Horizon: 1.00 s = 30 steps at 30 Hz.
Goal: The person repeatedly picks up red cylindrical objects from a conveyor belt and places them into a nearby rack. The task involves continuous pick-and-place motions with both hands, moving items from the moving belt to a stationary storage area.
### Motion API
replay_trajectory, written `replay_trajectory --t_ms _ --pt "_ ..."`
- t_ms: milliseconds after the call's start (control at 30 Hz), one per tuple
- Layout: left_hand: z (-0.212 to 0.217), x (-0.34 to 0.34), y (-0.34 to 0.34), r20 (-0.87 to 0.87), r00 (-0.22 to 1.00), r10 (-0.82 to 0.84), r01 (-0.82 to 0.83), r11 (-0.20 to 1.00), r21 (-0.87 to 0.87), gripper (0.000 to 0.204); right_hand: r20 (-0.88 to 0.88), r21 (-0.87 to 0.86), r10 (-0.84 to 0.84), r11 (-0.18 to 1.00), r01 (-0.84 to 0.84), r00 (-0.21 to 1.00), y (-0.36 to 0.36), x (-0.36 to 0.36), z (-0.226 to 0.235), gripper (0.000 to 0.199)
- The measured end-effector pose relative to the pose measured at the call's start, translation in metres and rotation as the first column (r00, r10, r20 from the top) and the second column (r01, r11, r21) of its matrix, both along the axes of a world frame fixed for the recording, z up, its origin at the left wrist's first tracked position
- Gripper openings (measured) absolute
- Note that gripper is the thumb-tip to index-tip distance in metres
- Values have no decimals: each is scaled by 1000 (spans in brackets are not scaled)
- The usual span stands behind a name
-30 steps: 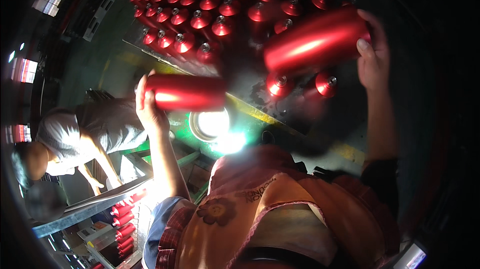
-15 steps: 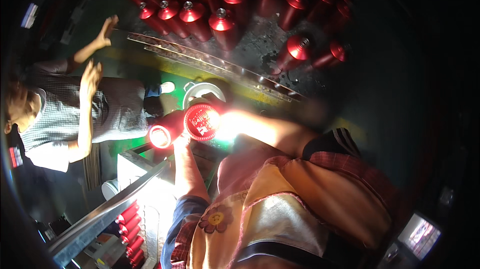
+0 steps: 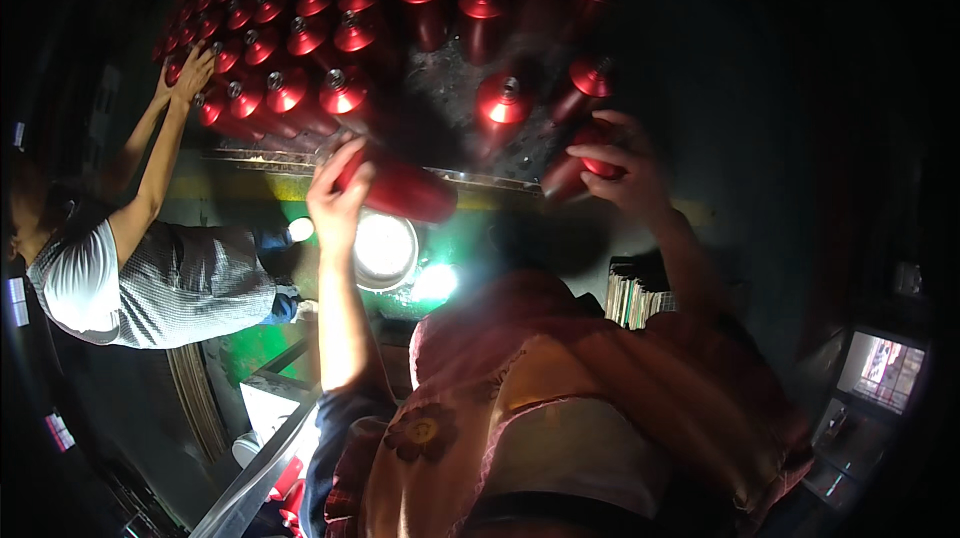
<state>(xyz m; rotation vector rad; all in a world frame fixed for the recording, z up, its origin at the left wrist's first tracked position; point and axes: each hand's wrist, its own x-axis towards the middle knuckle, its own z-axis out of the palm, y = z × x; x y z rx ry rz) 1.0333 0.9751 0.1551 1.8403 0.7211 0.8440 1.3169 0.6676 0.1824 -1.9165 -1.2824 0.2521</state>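
Wore a burnt-orange cloth apron (image 3: 590,368) over the chest, creased in long folds toward the right shoulder. Carried on the left breast a dark maroon flower emblem (image 3: 404,445) with rounded petals and a smiling orange centre. Bore small dark lettering (image 3: 508,368) near it, too blurred to read. Showed a pale grey-beige fabric panel (image 3: 585,448) at mid-chest, edged in narrow reddish trim (image 3: 507,427), with a smooth black band (image 3: 560,511) beside it. Turned to plain maroon cloth (image 3: 490,313) toward the lap. Had a gathered dark-red ruffle (image 3: 345,483) at the left shoulder, over a dark navy fabric sleeve (image 3: 345,428) short of the bare forearm. Had a bare left hand (image 3: 340,196) and bare right hand (image 3: 630,166). Faded into shadow around the right upper arm.
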Motion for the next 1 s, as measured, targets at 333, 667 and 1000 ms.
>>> replay_trajectory --t_ms 333,667,1000 --pt "5 176 -27 -315 948 40 98 906 412 36 122 26 -105 994 103 987 30 29 -21 39" --pt "36 117 53 -260 904 338 -147 819 555 51 144 -90 236 970 -225 961 165 142 68 56" --pt "15 127 47 -409 815 410 -121 811 573 46 242 -211 310 942 -262 920 281 174 -31 51"
